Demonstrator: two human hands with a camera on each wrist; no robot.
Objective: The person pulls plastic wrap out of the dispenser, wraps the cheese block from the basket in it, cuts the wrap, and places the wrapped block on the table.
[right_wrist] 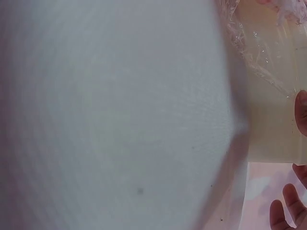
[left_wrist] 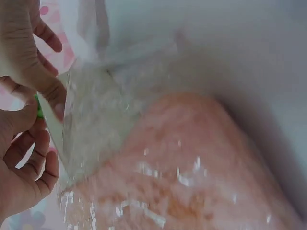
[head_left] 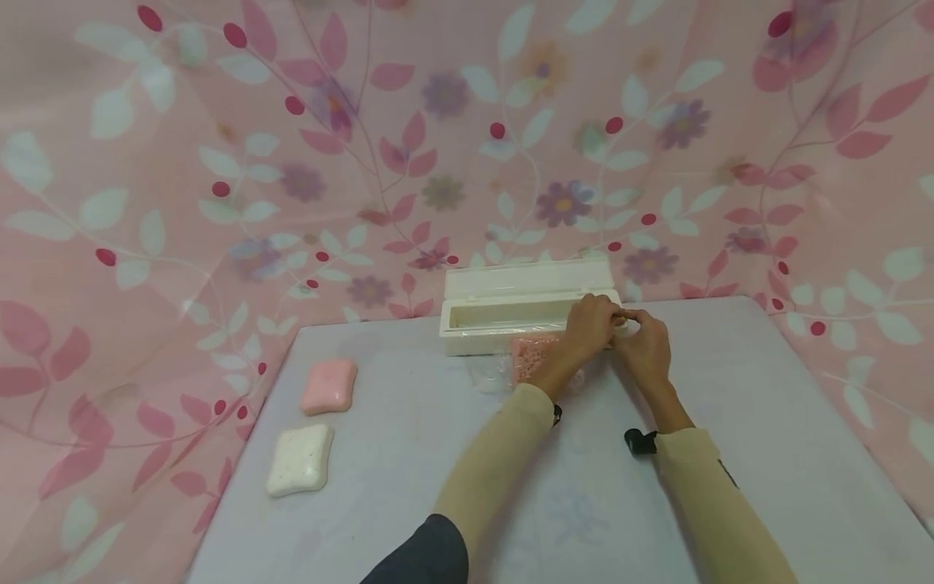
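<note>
A white cling film box [head_left: 460,345] with its lid raised stands at the back of the table. My left hand [head_left: 591,328] reaches across to its right end. In the left wrist view, its fingertips pinch a small green piece [left_wrist: 39,106] at the box's rim. My right hand [head_left: 645,349] meets it at that corner, its thumb on the box's front wall and a finger over the rim. Clear film [head_left: 490,375] hangs over the front of the box. A pink speckled soap bar [head_left: 529,357] lies under the film, partly behind my left wrist.
A pink soap bar [head_left: 330,386] and a white speckled soap bar [head_left: 300,460] lie on the table's left side. The table wears a pale cloth [head_left: 409,454]. Behind it hangs a pink flowered curtain [head_left: 452,146], close to the raised lid.
</note>
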